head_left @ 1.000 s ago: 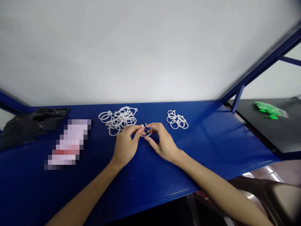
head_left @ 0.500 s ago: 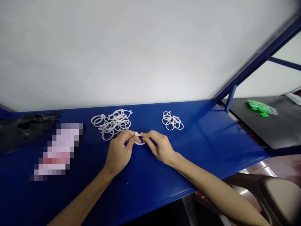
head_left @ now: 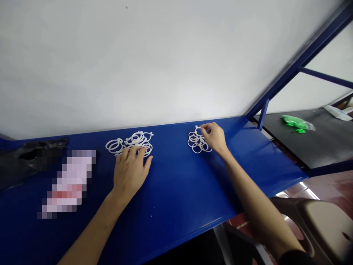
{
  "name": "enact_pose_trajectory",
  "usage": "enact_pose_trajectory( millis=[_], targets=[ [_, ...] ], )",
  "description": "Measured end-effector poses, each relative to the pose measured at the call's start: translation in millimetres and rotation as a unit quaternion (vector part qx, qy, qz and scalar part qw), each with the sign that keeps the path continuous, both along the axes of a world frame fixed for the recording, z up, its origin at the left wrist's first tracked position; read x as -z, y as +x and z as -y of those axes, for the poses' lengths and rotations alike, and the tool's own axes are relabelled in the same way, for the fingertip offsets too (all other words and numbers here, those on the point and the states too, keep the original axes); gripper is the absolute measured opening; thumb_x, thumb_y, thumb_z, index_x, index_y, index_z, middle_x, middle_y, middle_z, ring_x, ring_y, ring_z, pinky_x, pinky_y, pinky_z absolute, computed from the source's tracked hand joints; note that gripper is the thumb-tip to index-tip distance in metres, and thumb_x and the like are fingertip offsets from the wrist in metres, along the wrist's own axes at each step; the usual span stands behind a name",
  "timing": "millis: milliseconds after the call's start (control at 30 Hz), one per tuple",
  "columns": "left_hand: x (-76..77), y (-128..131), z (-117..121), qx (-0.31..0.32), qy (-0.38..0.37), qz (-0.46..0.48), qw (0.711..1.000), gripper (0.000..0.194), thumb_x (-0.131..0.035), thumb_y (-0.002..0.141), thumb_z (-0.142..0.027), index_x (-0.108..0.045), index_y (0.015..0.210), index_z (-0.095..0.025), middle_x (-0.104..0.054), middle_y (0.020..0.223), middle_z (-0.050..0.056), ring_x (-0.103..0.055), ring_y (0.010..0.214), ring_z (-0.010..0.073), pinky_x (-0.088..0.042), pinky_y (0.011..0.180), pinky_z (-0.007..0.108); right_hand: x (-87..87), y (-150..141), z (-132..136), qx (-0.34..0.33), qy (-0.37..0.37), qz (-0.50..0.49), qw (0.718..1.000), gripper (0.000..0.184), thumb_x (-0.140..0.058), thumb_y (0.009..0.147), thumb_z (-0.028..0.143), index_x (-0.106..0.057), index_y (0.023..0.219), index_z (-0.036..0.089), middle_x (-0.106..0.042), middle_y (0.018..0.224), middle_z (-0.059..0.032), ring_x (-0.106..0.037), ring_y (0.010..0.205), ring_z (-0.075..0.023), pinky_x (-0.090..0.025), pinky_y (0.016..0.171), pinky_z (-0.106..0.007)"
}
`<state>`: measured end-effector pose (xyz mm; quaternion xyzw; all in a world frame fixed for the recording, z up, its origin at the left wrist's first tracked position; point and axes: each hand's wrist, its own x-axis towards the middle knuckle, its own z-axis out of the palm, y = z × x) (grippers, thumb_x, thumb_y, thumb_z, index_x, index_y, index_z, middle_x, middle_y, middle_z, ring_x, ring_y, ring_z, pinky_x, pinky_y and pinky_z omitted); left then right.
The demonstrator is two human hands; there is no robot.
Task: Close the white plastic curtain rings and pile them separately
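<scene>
At the left, my left hand (head_left: 131,167) reaches over the near side of a heap of white plastic curtain rings (head_left: 113,146). Its fingers are stretched out and the thumb stands apart; the fingertips hide part of the heap. My right hand (head_left: 213,135), at the smaller cluster of rings (head_left: 196,148), pinches one white curtain ring (head_left: 196,129) at the cluster's top edge. The rings are thin loops with a small eyelet, and several overlap in each group.
Both groups lie on a blue table (head_left: 176,191) against a white wall. Black plastic (head_left: 16,165) and a blurred-out pinkish packet (head_left: 70,176) lie at the left. A blue frame bar (head_left: 263,115) rises at the right, before a black table with a green bag (head_left: 296,123). A chair (head_left: 328,224) stands lower right.
Both hands have parted from the middle, where they held a ring together. The right has carried a ring to the right-hand cluster; the left has moved over the left heap and opened.
</scene>
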<state>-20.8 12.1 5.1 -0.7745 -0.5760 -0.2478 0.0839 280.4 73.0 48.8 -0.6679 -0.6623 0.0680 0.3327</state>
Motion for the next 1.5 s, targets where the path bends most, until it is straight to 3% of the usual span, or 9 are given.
enact_pose_trajectory(
  millis=[67,167,367,667,800,933,1033,1267,1500],
  targets=[
    [-0.4,-3.3,-3.5,-0.015,-0.007,-0.038,0.999,0.031,-0.050,0.094,-0.035,-0.070,0.109,-0.016,-0.067,0.113,0.017,-0.056,0.105,0.0388,-0.045,0.085,0.052,2.2,24.0,-19.5,0.026,-0.117,-0.012,0.993,0.019,-0.061,0.088,0.021,-0.075,0.100,0.017,-0.073,0.096,-0.0079,-0.067,0.084,-0.0183,-0.052,0.083,-0.032],
    [-0.9,-5.2,-6.1,-0.013,-0.015,-0.056,0.998,0.029,-0.046,0.095,-0.030,-0.072,0.099,-0.017,-0.067,0.107,0.017,-0.056,0.102,0.0375,-0.045,0.082,0.050,11.8,45.6,-33.9,0.012,-0.175,-0.024,0.984,0.021,-0.065,0.083,0.018,-0.076,0.101,0.014,-0.075,0.087,-0.0066,-0.067,0.075,-0.0156,-0.052,0.075,-0.027],
    [-1.0,-5.7,-4.6,-0.015,-0.006,-0.072,0.997,0.028,-0.047,0.095,-0.028,-0.072,0.093,-0.015,-0.068,0.106,0.014,-0.055,0.100,0.0357,-0.044,0.080,0.048,24.4,52.4,-34.4,-0.013,-0.187,-0.038,0.982,0.022,-0.061,0.088,0.025,-0.075,0.102,0.015,-0.077,0.096,-0.0068,-0.069,0.081,-0.0147,-0.051,0.073,-0.024],
    [-12.7,-2.4,-0.5,-0.034,0.075,-0.018,0.996,0.021,-0.055,0.095,-0.029,-0.072,0.094,-0.017,-0.071,0.097,0.009,-0.058,0.094,0.0308,-0.041,0.076,0.042,13.6,46.5,-31.6,0.020,-0.114,-0.006,0.993,0.022,-0.061,0.089,0.027,-0.074,0.103,0.016,-0.075,0.096,-0.0083,-0.068,0.086,-0.0192,-0.052,0.081,-0.031],
    [-13.0,-2.5,-0.4,-0.036,0.115,0.002,0.993,0.018,-0.056,0.095,-0.029,-0.071,0.093,-0.018,-0.072,0.094,0.008,-0.059,0.092,0.0292,-0.039,0.074,0.040,19.5,20.6,-14.6,-0.040,0.024,0.035,0.998,0.026,-0.059,0.093,0.030,-0.070,0.113,0.018,-0.071,0.104,-0.0100,-0.065,0.094,-0.0221,-0.051,0.091,-0.040],
    [-15.1,-2.0,-0.1,-0.035,0.139,0.035,0.989,0.017,-0.056,0.095,-0.029,-0.070,0.094,-0.019,-0.072,0.096,0.008,-0.059,0.091,0.0275,-0.039,0.074,0.039,28.5,-34.3,19.6,-0.246,0.008,0.040,0.968,0.032,-0.053,0.100,0.034,-0.062,0.130,0.026,-0.065,0.118,-0.0089,-0.063,0.104,-0.0210,-0.051,0.096,-0.042],
    [-16.0,-3.1,-1.6,-0.032,0.133,0.073,0.988,0.016,-0.057,0.096,-0.029,-0.069,0.096,-0.019,-0.072,0.096,0.008,-0.060,0.092,0.0264,-0.041,0.078,0.039,34.3,-74.9,44.2,-0.339,-0.001,0.069,0.938,0.034,-0.050,0.102,0.033,-0.060,0.133,0.027,-0.060,0.125,-0.0090,-0.059,0.112,-0.0212,-0.050,0.100,-0.042],
    [-13.7,-8.4,-7.6,-0.026,0.103,0.125,0.986,0.017,-0.054,0.097,-0.029,-0.069,0.099,-0.020,-0.070,0.099,0.007,-0.058,0.096,0.0263,-0.045,0.084,0.041,43.9,-105.2,61.6,-0.331,0.011,0.183,0.926,0.033,-0.051,0.101,0.033,-0.063,0.129,0.021,-0.057,0.128,-0.0148,-0.055,0.111,-0.0281,-0.050,0.091,-0.046],
    [-9.3,-0.9,-1.3,-0.010,0.027,0.015,0.999,0.020,-0.056,0.095,-0.030,-0.072,0.102,-0.021,-0.069,0.111,0.009,-0.056,0.104,0.0310,-0.043,0.085,0.045,42.5,-100.6,66.4,-0.309,-0.014,0.158,0.938,0.019,-0.055,0.100,0.031,-0.067,0.103,0.016,-0.060,0.122,-0.0140,-0.057,0.106,-0.0251,-0.049,0.090,-0.041]
  ],
)
